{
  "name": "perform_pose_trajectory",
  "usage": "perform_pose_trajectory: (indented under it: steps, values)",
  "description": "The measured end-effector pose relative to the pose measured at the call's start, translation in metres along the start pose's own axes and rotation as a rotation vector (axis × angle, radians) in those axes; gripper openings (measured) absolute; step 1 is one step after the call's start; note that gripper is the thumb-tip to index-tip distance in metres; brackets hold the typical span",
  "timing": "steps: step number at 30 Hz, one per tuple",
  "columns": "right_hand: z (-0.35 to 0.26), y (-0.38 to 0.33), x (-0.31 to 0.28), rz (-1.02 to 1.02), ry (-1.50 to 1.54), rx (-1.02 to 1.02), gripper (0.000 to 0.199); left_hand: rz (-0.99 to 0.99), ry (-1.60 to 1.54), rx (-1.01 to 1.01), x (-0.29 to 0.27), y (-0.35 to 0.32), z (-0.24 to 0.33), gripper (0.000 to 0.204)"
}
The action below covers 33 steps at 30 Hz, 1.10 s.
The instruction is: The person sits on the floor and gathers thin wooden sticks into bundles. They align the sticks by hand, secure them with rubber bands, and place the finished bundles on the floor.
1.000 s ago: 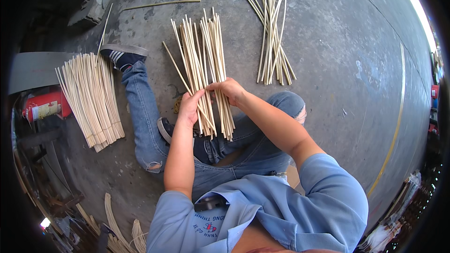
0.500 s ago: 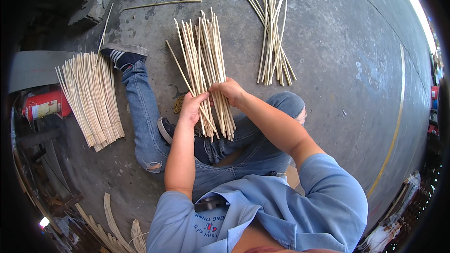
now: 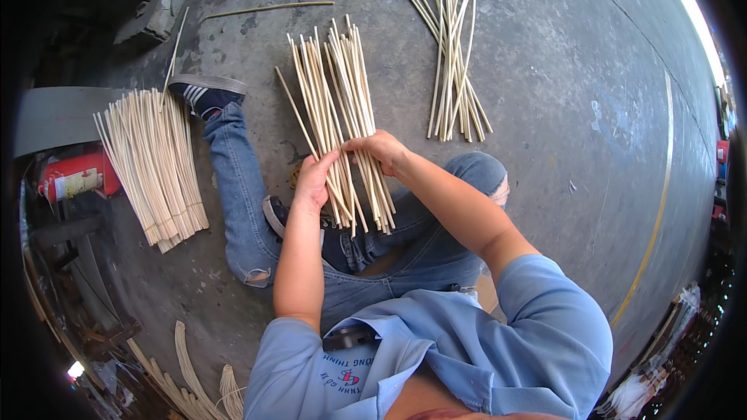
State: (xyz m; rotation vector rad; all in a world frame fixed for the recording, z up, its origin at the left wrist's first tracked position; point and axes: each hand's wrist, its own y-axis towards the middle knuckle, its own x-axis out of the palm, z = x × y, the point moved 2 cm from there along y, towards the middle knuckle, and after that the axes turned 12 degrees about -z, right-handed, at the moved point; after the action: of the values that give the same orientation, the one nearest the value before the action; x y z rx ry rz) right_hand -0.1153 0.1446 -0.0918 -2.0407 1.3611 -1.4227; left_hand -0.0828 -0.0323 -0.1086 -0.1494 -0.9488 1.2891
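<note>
My left hand (image 3: pixel 314 179) is closed around a bunch of thin pale rattan sticks (image 3: pixel 315 97). Beside it, my right hand (image 3: pixel 377 149) grips a second bunch of the same sticks (image 3: pixel 354 89). A narrow gap parts the two bunches toward their far ends. Where my hands meet, the thumbs lie close together over the sticks, and the fingers beneath are mostly hidden. One stick (image 3: pixel 294 107) slants out to the left of the left bunch. The lower ends hang over my bent legs.
Several loose sticks (image 3: pixel 449 70) lie crossed on the concrete floor at the far right. A large tied bundle (image 3: pixel 156 171) stands left of my leg, near a red cylinder (image 3: pixel 80 176). One stick (image 3: pixel 268 8) lies farther off. Curved rattan lengths (image 3: pixel 191 369) lie at the lower left.
The sticks in my hands have parted a little more, with the gap between the two bunches wider at the far end. Both hands stay nearly in place.
</note>
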Motion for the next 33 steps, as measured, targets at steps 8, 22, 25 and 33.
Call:
perform_pose_trajectory:
  steps: [8, 22, 25, 33]
  values:
    - [0.005, 0.003, -0.004, -0.025, -0.006, -0.051, 0.044, 0.035, 0.184, 0.038, 0.012, 0.001, -0.002, 0.031]
    - [0.001, -0.001, 0.004, 0.047, 0.069, -0.059, 0.022, -0.019, 0.047, -0.032, 0.006, -0.006, 0.000, 0.019]
    - [-0.002, 0.000, -0.003, 0.031, 0.096, -0.091, 0.023, -0.073, -0.004, -0.015, 0.012, 0.000, 0.002, 0.019]
    - [0.001, 0.002, -0.002, 0.005, 0.088, -0.086, 0.024, -0.018, 0.079, 0.008, 0.005, -0.003, 0.002, 0.022]
